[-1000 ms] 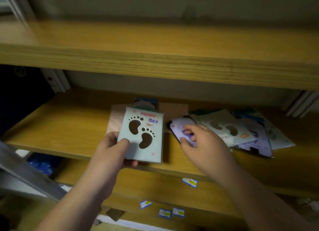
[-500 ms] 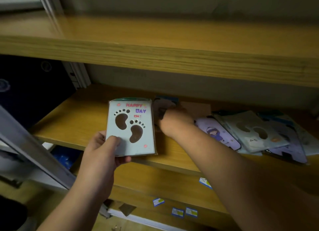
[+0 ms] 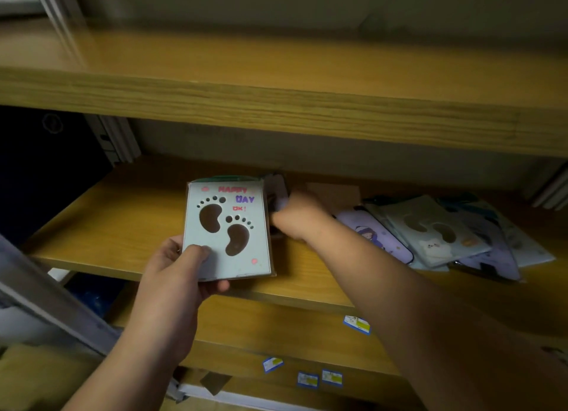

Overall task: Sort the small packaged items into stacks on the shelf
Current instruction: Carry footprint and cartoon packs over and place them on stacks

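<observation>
My left hand (image 3: pixel 176 275) grips a pale green package with two footprint cut-outs (image 3: pixel 227 230) by its lower left corner, holding it upright over the front of the middle shelf (image 3: pixel 116 226). My right hand (image 3: pixel 295 218) reaches behind that package, its fingers closed around a small pale package (image 3: pixel 276 190) that is partly hidden. To the right lies a loose pile: a purple package with a cartoon figure (image 3: pixel 372 235), another footprint package (image 3: pixel 436 229) and several more under them.
A brown card sheet (image 3: pixel 335 192) lies flat behind my right hand. The upper shelf board (image 3: pixel 276 112) hangs low over the work area. Price labels (image 3: pixel 356 324) are stuck on the lower shelf edges. A grey metal upright (image 3: pixel 55 306) crosses at lower left.
My right hand left the purple package in the pile and reached left behind the footprint package, closing on a small pale package. The left hand keeps holding the footprint package.
</observation>
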`<state>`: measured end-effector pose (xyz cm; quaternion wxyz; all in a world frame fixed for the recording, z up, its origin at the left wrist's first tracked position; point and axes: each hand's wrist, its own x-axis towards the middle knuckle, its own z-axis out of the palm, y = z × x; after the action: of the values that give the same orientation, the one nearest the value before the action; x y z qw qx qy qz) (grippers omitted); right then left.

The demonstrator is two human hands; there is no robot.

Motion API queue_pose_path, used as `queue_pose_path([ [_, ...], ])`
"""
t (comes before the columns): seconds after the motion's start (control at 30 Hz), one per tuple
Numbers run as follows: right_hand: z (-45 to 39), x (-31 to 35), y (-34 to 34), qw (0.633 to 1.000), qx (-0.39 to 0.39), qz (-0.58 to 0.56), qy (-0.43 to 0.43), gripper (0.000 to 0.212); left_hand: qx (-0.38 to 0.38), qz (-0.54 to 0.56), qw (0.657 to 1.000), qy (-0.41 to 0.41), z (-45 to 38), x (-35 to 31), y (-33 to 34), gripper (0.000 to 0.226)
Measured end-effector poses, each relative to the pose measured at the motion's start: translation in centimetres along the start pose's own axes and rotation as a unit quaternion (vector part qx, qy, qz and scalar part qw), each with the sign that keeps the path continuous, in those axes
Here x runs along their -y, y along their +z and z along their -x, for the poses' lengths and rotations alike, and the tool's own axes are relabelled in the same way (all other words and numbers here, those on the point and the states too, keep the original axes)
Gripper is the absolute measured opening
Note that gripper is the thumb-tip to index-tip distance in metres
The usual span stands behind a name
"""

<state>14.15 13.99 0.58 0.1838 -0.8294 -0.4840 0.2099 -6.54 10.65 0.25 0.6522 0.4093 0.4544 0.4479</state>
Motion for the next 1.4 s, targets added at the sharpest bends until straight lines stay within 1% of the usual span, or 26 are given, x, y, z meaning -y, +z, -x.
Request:
queue_pose_path([
  [0.07,0.8,-0.5,-0.3,0.994,0.001,-0.11,0.008,0.014,0.008,0.005,1.0,-0.002,0.1,-0.1,0.5,0.013],
  [0.1,1.4,-0.8,-0.5,0.984,0.007,-0.177,0.022,0.017,0.012,0.008,1.0,-0.002,0.1,-0.2,0.7,0.013],
  [0.13,2.0,-1.2,-0.8,0.97,0.008,-0.242,0.036,0.019,0.016,0.01,1.0,-0.003,0.2,-0.2,1.0,0.012],
  [0.2,3.6,-2.2,-1.6,0.94,-0.01,-0.336,0.054,0.013,0.025,0.012,1.0,-0.011,0.3,-0.1,1.7,0.011],
  [0.27,5.1,-3.8,-2.6,0.929,-0.045,-0.361,0.074,0.023,0.037,0.013,0.999,-0.015,0.3,0.1,2.6,0.01],
  [0.3,6.0,-4.6,-3.2,0.921,-0.068,-0.374,0.081,0.023,0.045,0.013,0.999,-0.013,0.4,0.3,3.1,0.01],
  [0.4,9.3,-7.2,-5.4,0.864,-0.129,-0.478,0.091,0.008,0.066,0.01,0.998,-0.007,0.9,0.9,5.0,0.013],
  [0.43,10.5,-8.1,-6.0,0.859,-0.142,-0.484,0.092,0.006,0.074,0.011,0.997,-0.007,1.2,1.1,5.7,0.015],
  [0.47,11.7,-9.4,-6.7,0.87,-0.155,-0.459,0.095,0.007,0.083,0.01,0.996,-0.007,1.5,1.3,6.4,0.017],
  [0.5,12.9,-10.5,-7.4,0.891,-0.157,-0.41,0.119,0.017,0.091,0.007,0.996,-0.009,1.8,1.5,7.0,0.018],
  [0.53,13.7,-11.7,-7.8,0.897,-0.18,-0.372,0.154,0.039,0.096,0.003,0.995,-0.011,2.1,1.8,7.6,0.019],
  [0.57,14.4,-13.2,-8.4,0.898,-0.214,-0.346,0.17,0.06,0.101,-0.002,0.995,-0.012,2.6,2.0,8.2,0.02],
  [0.6,15.2,-14.4,-8.9,0.895,-0.226,-0.343,0.176,0.072,0.107,-0.008,0.994,-0.013,3.1,2.3,8.8,0.02],
  [0.63,15.8,-15.4,-9.4,0.886,-0.22,-0.363,0.189,0.076,0.115,-0.013,0.993,-0.015,3.8,2.6,9.4,0.021],
  [0.67,16.3,-16.3,-9.8,0.871,-0.227,-0.392,0.189,0.077,0.124,-0.018,0.992,-0.018,4.5,2.9,10.2,0.022],
  [0.73,18.2,-17.7,-10.9,0.828,-0.256,-0.452,0.213,0.077,0.147,-0.027,0.989,-0.022,6.3,3.5,11.6,0.022],
  [0.8,20.2,-19.5,-11.5,0.822,-0.263,-0.455,0.216,0.073,0.168,-0.035,0.985,-0.023,8.2,4.3,13.3,0.022],
  [0.83,21.8,-20.5,-11.8,0.809,-0.25,-0.485,0.22,0.07,0.177,-0.039,0.983,-0.022,9.4,4.7,14.2,0.022],
  [0.87,23.3,-21.5,-12.2,0.779,-0.245,-0.532,0.224,0.065,0.185,-0.042,0.982,-0.019,10.5,5.2,15.1,0.022],
  [0.93,26.4,-23.9,-13.3,0.727,-0.207,-0.631,0.175,0.046,0.199,-0.047,0.979,-0.015,13.0,6.1,17.0,0.022],
  [0.97,28.0,-24.4,-13.8,0.736,-0.208,-0.626,0.149,0.034,0.201,-0.05,0.978,-0.016,14.4,6.6,17.8,0.022],
  [1.0,29.4,-25.0,-14.6,0.744,-0.228,-0.615,0.129,0.024,0.201,-0.051,0.978,-0.018,15.8,7.1,18.7,0.021],
  [1.07,32.3,-26.9,-15.9,0.737,-0.231,-0.616,0.155,0.011,0.201,-0.054,0.978,-0.015,18.6,8.0,20.5,0.021],
  [1.17,36.9,-29.9,-17.4,0.735,-0.208,-0.632,0.132,0.01,0.208,-0.06,0.976,-0.016,23.1,9.5,23.0,0.024],
  [1.3,42.3,-34.7,-19.7,0.761,-0.184,-0.606,0.144,0.014,0.213,-0.061,0.975,-0.015,29.4,11.5,26.4,0.025],
  [1.4,45.4,-38.4,-21.6,0.766,-0.189,-0.6,0.133,0.016,0.23,-0.067,0.971,-0.014,33.6,12.9,29.1,0.025],
])
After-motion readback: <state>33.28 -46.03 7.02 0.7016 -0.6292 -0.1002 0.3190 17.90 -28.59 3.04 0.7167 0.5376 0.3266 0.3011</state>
